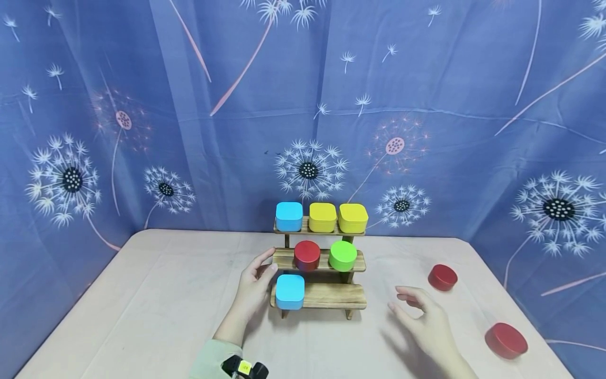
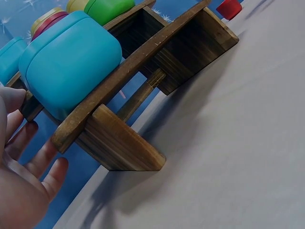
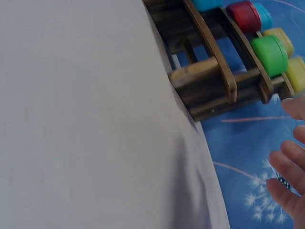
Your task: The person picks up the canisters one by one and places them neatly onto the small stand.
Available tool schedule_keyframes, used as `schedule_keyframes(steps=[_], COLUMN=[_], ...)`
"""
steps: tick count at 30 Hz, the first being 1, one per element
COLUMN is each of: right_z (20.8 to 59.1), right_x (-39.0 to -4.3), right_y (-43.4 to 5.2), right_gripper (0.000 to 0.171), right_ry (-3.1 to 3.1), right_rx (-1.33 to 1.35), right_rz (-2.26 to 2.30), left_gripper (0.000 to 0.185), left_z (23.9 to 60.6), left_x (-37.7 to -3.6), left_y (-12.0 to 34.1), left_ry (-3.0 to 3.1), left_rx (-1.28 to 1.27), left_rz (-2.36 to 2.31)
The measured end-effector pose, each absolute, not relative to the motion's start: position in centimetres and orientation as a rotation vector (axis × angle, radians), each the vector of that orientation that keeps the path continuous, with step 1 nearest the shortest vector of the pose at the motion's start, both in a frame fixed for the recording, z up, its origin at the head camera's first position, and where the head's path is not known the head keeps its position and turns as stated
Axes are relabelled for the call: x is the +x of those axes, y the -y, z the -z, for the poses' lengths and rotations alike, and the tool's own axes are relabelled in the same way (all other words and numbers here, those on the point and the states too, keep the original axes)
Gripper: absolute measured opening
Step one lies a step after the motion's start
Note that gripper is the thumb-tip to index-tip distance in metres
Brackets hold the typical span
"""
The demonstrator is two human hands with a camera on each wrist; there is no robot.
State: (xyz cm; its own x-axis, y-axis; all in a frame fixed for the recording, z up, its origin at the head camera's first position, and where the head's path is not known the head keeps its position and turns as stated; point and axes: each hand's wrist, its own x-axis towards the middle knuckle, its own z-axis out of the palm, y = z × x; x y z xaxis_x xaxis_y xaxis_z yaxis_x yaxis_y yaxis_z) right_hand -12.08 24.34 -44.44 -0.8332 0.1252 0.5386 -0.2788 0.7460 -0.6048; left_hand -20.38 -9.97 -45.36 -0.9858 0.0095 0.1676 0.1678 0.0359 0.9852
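Observation:
A three-tier wooden display stand (image 1: 334, 296) carries small colored boxes. My left hand (image 1: 253, 287) is at the left end of its middle shelf, thumb at the front edge and index finger at the back, gripping that end. Just in front of the thumb, a blue rounded-square box (image 1: 290, 292) sits on the left of the bottom shelf. The middle shelf bears a red round box (image 1: 306, 256) and a green round box (image 1: 343, 256). My right hand (image 1: 423, 321) hovers to the right of the stand, fingers loosely bent and holding nothing.
On the top shelf stand a blue box (image 1: 289, 217) and two yellow boxes, left (image 1: 323, 218) and right (image 1: 353, 219). Two red round boxes lie on the table at right, one farther back (image 1: 443, 277), one nearer (image 1: 506, 340). A blue dandelion-print curtain (image 1: 236, 158) surrounds the table.

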Motion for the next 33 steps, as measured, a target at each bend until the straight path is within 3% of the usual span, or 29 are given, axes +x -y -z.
schedule_keyframes(steps=[17,33], right_z=[44.3,43.9], right_x=[-10.9,-11.0], right_y=[-26.8,-28.6], right_gripper=[0.035,0.031], right_ry=[2.411,2.265], right_rx=[-0.166,-0.205], right_rz=[-1.04,-1.074], left_gripper=[0.044,0.043], left_z=[45.4,45.1], left_x=[-20.3,-20.3], left_y=[10.0,10.1], left_ry=[2.164,2.203], left_rx=[-0.182,-0.16], left_rz=[2.147,2.125])
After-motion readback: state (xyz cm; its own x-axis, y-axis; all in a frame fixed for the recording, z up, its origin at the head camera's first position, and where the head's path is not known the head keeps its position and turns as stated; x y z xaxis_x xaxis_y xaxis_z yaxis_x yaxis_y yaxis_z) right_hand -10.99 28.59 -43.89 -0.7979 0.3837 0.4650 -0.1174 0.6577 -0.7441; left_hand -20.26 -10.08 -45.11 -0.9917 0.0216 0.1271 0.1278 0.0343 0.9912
